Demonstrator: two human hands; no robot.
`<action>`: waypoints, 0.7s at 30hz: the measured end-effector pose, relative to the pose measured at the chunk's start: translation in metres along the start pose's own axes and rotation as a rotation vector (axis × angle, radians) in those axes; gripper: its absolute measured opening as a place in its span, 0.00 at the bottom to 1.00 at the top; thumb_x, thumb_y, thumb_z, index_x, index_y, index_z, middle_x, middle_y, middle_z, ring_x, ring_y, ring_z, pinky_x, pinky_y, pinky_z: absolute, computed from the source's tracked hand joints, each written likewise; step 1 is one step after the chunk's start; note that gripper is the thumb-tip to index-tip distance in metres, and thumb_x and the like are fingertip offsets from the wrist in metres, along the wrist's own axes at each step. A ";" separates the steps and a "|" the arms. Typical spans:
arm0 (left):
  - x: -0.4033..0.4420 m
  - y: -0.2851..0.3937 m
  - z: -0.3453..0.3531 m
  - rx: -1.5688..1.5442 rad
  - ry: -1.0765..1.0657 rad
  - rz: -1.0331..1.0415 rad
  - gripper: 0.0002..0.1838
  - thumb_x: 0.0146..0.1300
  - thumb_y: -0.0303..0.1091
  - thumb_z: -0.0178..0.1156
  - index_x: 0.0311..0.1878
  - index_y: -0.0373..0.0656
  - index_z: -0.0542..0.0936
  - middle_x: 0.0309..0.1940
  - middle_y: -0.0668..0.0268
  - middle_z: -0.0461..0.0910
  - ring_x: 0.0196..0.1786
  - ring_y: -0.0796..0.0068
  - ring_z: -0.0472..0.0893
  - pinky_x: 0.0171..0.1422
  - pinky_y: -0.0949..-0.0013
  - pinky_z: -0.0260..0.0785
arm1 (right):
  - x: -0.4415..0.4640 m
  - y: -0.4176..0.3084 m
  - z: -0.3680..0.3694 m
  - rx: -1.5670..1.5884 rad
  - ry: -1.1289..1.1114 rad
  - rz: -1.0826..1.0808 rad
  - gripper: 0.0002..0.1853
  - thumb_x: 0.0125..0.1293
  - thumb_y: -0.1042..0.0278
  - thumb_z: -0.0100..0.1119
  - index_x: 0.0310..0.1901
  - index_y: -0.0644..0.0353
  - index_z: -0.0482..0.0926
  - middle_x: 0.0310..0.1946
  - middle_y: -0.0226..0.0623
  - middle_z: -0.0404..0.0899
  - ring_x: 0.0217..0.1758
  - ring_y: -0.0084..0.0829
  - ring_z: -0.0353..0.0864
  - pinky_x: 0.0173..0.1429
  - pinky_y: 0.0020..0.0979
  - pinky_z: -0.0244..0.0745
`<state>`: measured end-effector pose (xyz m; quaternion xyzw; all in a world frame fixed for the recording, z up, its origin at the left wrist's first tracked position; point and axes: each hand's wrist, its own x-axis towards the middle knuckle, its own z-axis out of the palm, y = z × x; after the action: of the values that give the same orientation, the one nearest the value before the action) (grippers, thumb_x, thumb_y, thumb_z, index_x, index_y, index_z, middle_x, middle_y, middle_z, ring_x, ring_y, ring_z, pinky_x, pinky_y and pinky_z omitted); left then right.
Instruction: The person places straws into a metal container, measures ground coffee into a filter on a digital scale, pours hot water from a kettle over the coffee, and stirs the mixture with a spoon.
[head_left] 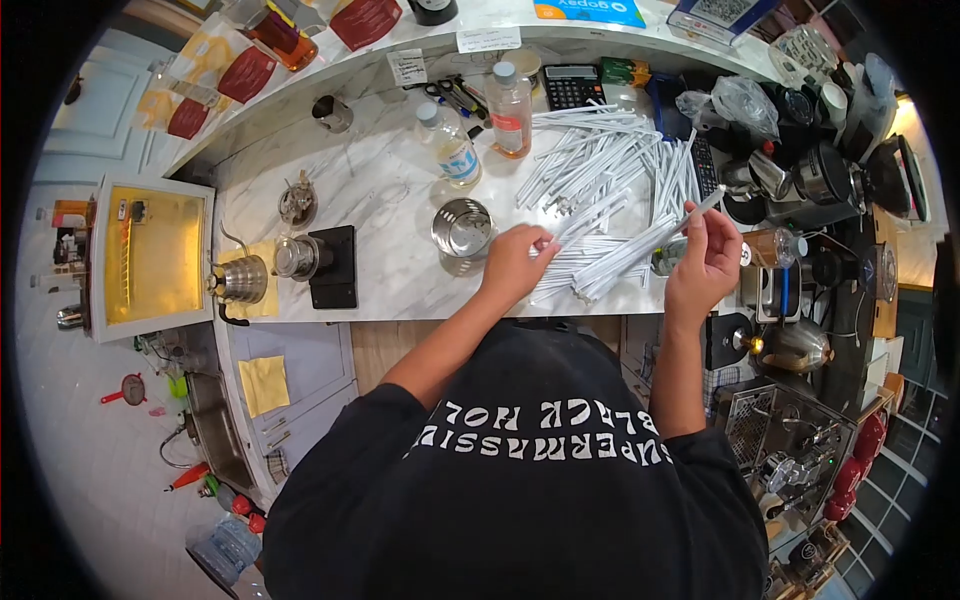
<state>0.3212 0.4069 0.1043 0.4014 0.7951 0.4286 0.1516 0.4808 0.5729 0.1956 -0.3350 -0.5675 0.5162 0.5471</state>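
Many white paper-wrapped straws (575, 172) lie in a loose heap on the marble counter, with a more aligned bundle (622, 262) nearer to me. My right hand (705, 258) is raised at the right side of the heap. One wrapped straw (708, 200) is pinched between its thumb and fingers, pointing up and right. At the heap's left edge is my left hand (518, 262), its fingers curled together by the straw ends. Whether something is between those fingertips is hidden. Just left of that hand stands a shiny metal cup (463, 228).
Behind the cup stand two bottles, one pale (448, 150) and one reddish (510, 115). A calculator (573, 87) sits at the back. On the left are a black scale (335, 266) and a gooseneck kettle (240, 278). Coffee equipment (820, 180) crowds the right.
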 end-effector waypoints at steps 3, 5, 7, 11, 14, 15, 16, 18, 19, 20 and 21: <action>-0.035 0.002 -0.040 -0.087 0.030 -0.075 0.10 0.60 0.32 0.75 0.35 0.37 0.85 0.30 0.59 0.83 0.29 0.65 0.78 0.36 0.64 0.71 | -0.011 0.008 0.018 -0.025 -0.042 -0.015 0.16 0.75 0.80 0.60 0.61 0.66 0.71 0.51 0.45 0.84 0.57 0.33 0.86 0.59 0.27 0.79; -0.050 0.003 -0.067 -0.129 0.118 -0.103 0.09 0.60 0.30 0.75 0.34 0.36 0.84 0.29 0.59 0.83 0.28 0.68 0.77 0.36 0.66 0.70 | -0.022 0.012 0.033 -0.030 -0.100 0.005 0.20 0.75 0.81 0.59 0.64 0.65 0.68 0.51 0.47 0.84 0.58 0.33 0.86 0.59 0.28 0.80; -0.059 0.001 -0.090 -0.158 0.267 -0.089 0.09 0.60 0.29 0.75 0.33 0.35 0.84 0.29 0.59 0.83 0.28 0.71 0.74 0.35 0.68 0.68 | -0.032 0.003 0.061 0.034 -0.132 -0.010 0.20 0.75 0.81 0.60 0.65 0.64 0.68 0.51 0.47 0.84 0.58 0.33 0.86 0.58 0.28 0.80; -0.048 -0.010 -0.127 -0.115 0.427 -0.118 0.09 0.59 0.27 0.75 0.32 0.34 0.83 0.31 0.60 0.85 0.28 0.72 0.74 0.36 0.69 0.68 | -0.047 -0.011 0.120 0.117 -0.207 -0.048 0.19 0.74 0.81 0.60 0.63 0.64 0.70 0.50 0.45 0.85 0.55 0.30 0.86 0.57 0.27 0.80; -0.031 -0.019 -0.143 -0.106 0.455 -0.062 0.09 0.59 0.28 0.75 0.32 0.34 0.83 0.31 0.61 0.85 0.28 0.72 0.75 0.37 0.69 0.69 | -0.057 0.014 0.160 0.185 -0.251 -0.061 0.15 0.74 0.80 0.63 0.59 0.64 0.74 0.50 0.41 0.85 0.51 0.26 0.85 0.57 0.27 0.79; -0.025 -0.022 -0.147 -0.092 0.441 -0.060 0.10 0.59 0.29 0.75 0.32 0.35 0.83 0.31 0.62 0.84 0.29 0.71 0.76 0.36 0.68 0.69 | -0.062 0.028 0.171 0.192 -0.254 -0.047 0.13 0.74 0.79 0.63 0.57 0.64 0.75 0.49 0.40 0.85 0.49 0.24 0.84 0.57 0.28 0.79; -0.022 -0.027 -0.149 -0.063 0.424 -0.053 0.09 0.59 0.29 0.75 0.34 0.35 0.85 0.30 0.62 0.84 0.29 0.72 0.76 0.37 0.69 0.69 | -0.066 0.037 0.179 0.160 -0.294 -0.047 0.14 0.74 0.77 0.63 0.58 0.64 0.76 0.49 0.40 0.86 0.50 0.26 0.85 0.57 0.29 0.79; -0.013 -0.038 -0.149 -0.007 0.383 -0.038 0.08 0.60 0.29 0.75 0.37 0.36 0.87 0.30 0.64 0.84 0.30 0.75 0.76 0.38 0.70 0.68 | -0.073 0.055 0.188 0.004 -0.403 -0.004 0.16 0.73 0.76 0.63 0.60 0.64 0.76 0.49 0.42 0.86 0.50 0.28 0.86 0.57 0.31 0.80; -0.009 -0.045 -0.150 0.024 0.311 -0.054 0.12 0.59 0.33 0.76 0.44 0.39 0.88 0.34 0.64 0.85 0.32 0.72 0.77 0.40 0.69 0.71 | -0.076 0.059 0.189 -0.053 -0.474 0.013 0.18 0.72 0.76 0.64 0.62 0.62 0.76 0.50 0.42 0.86 0.51 0.31 0.86 0.56 0.32 0.80; -0.010 -0.049 -0.151 0.043 0.249 -0.083 0.15 0.59 0.34 0.77 0.47 0.40 0.87 0.36 0.64 0.85 0.33 0.71 0.78 0.41 0.68 0.72 | -0.081 0.061 0.187 -0.060 -0.457 0.025 0.18 0.72 0.76 0.64 0.62 0.62 0.76 0.50 0.42 0.86 0.51 0.31 0.86 0.56 0.32 0.80; -0.009 -0.051 -0.152 0.060 0.186 -0.109 0.17 0.59 0.36 0.77 0.50 0.42 0.87 0.38 0.65 0.85 0.34 0.71 0.78 0.42 0.68 0.72 | -0.084 0.063 0.185 -0.067 -0.437 0.035 0.18 0.72 0.76 0.64 0.62 0.62 0.76 0.50 0.42 0.86 0.51 0.31 0.86 0.56 0.32 0.80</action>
<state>0.2118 0.2993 0.1519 0.3205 0.8389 0.4311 0.0881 0.3056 0.4677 0.1370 -0.2431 -0.6835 0.5666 0.3906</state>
